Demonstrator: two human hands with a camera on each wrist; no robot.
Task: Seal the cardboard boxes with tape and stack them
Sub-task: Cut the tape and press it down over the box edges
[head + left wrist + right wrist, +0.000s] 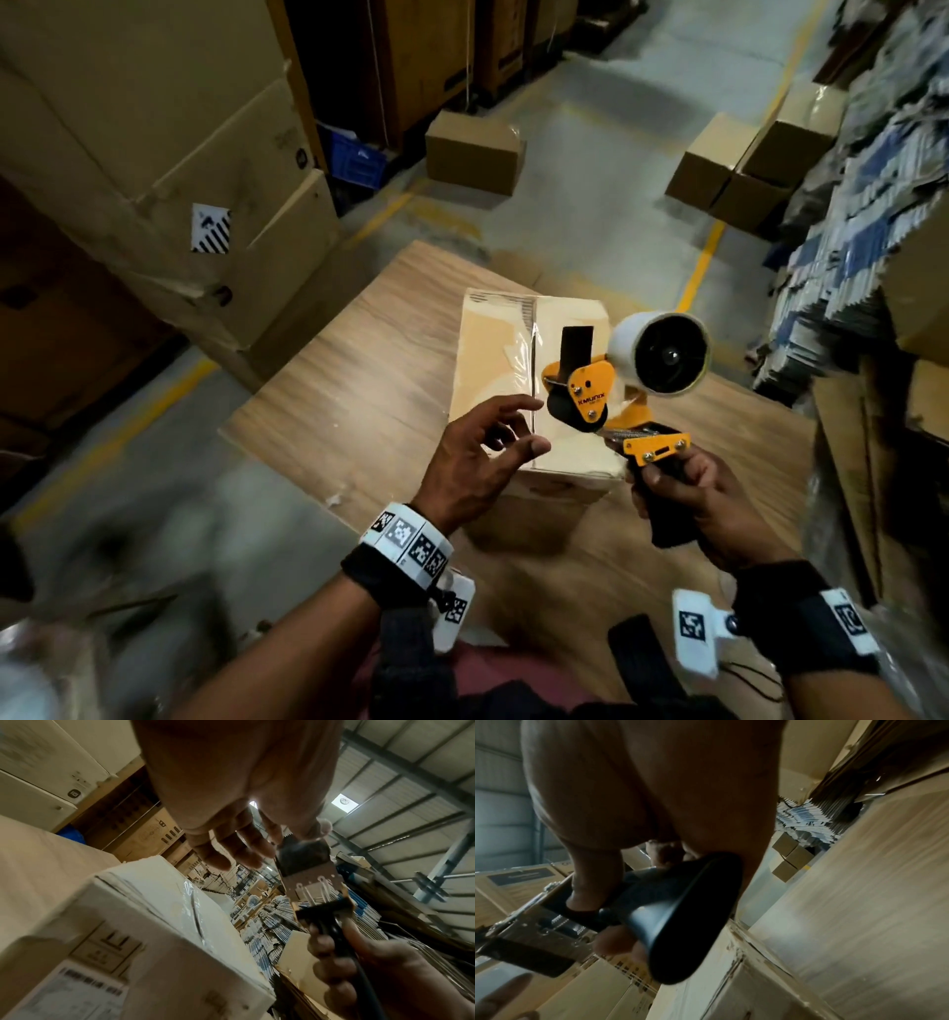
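Orange tape dispenser (pixel 606 395) clenched in right hand (pixel 719 509), left hand (pixel 477 462) released; pull tape end, press flat along box (pixel 513 370) seam.

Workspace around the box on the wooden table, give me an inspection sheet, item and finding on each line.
Surface: wooden table, bare grain showing around the box.
Job's things: cardboard box on the table, clear tape along its top seam; orange tape dispenser held over it, tape roll loaded.
Clutter: small scrap near the table edge.
Grippers: left hand spread above the box, holding nothing; right hand grips the dispenser handle.
Cables: thin dark cord by the right wrist.
Surroundings: closed boxes on the floor, tall cartons to the left, stacked flat packs to the right.
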